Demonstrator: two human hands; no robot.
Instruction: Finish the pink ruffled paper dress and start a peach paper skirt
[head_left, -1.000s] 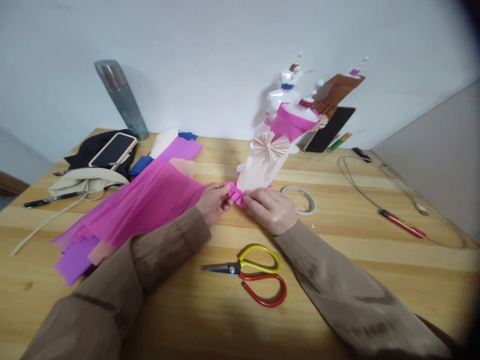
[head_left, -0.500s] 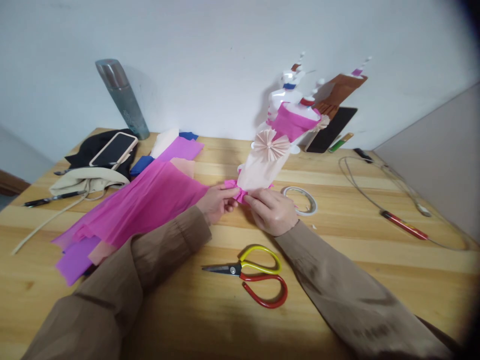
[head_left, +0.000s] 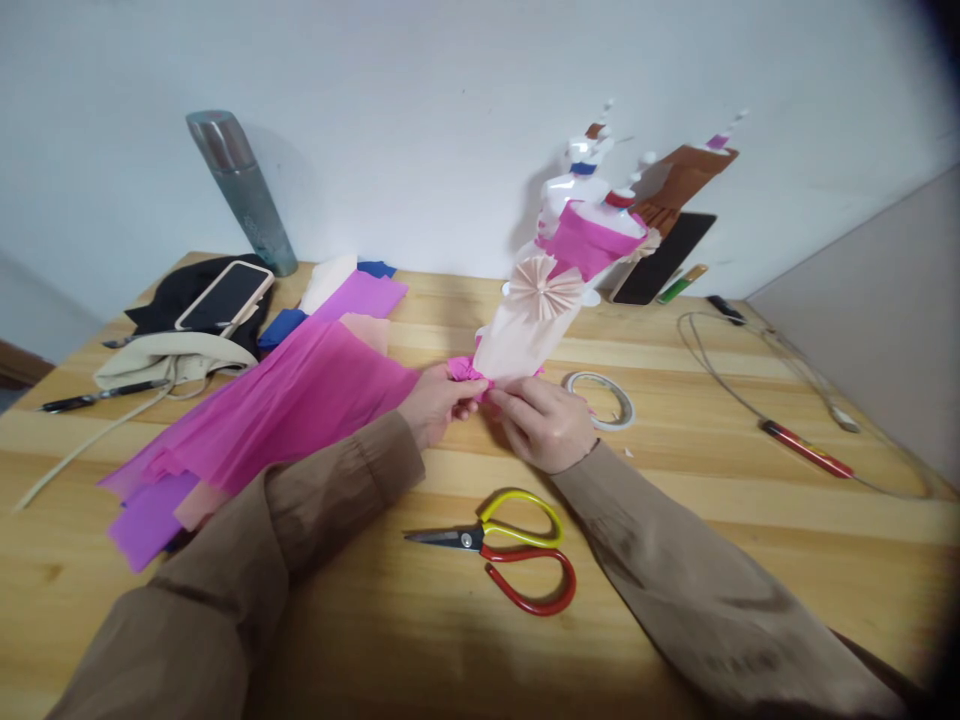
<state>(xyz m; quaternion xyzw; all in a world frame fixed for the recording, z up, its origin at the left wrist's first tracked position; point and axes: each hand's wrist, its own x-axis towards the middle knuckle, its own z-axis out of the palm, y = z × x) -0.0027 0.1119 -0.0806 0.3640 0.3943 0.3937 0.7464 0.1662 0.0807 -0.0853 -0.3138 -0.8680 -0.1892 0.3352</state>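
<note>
A doll figure [head_left: 536, 320] in a peach paper skirt with a pink top and a pleated peach rosette leans over the wooden table [head_left: 675, 560]. Along the skirt's lower edge runs a gathered pink crepe paper ruffle [head_left: 466, 370]. My left hand [head_left: 435, 400] pinches the ruffle from the left, fingers closed on it. My right hand [head_left: 544, 422] pinches the same ruffle against the skirt's hem from the right. Both sleeves are brown.
Sheets of pink, purple and peach crepe paper [head_left: 285, 410] lie to the left. Red and yellow scissors [head_left: 510, 550] lie in front of my hands, a tape roll [head_left: 604, 398] to the right. A phone [head_left: 225, 296], bag, pen, flask [head_left: 240, 195], cable and red pen [head_left: 806, 448] surround.
My left hand has slid right along the hem and bunched the pink ruffle tighter against my right hand. The doll has tilted slightly.
</note>
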